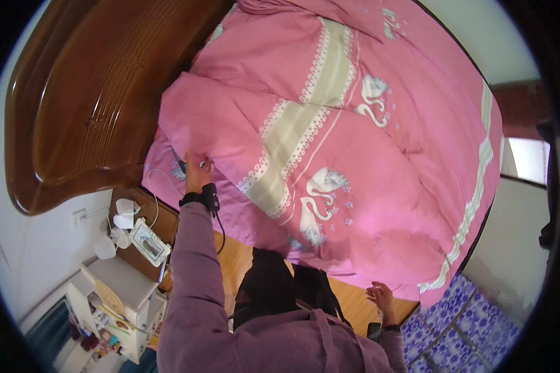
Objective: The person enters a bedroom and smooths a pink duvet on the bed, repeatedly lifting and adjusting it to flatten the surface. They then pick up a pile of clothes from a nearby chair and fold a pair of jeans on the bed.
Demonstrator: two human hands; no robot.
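A pink quilt (pixel 378 163) with swan prints and a pale lace-edged band lies rumpled across the bed. My left hand (pixel 199 173) is at its folded edge near the headboard, above the pink bedding (pixel 235 217) beneath. Whether the fingers pinch the quilt cannot be told. Beside that hand is a small dark object (pixel 179 161), partly hidden and too small to name. A white cable (pixel 156 200) runs from the bedside towards it. My right hand (pixel 380 296) hangs near the bed's front edge, loosely curled with fingers apart and nothing visible in it.
The carved brown wooden headboard (pixel 88 93) rises at the left. A wooden nightstand (pixel 137 254) bears a white picture frame (pixel 150 242) and crumpled white items (pixel 125 213). Behind it stands a cluttered white cabinet (pixel 121 279). Blue-and-white patterned panels (pixel 452 321) lie at the lower right.
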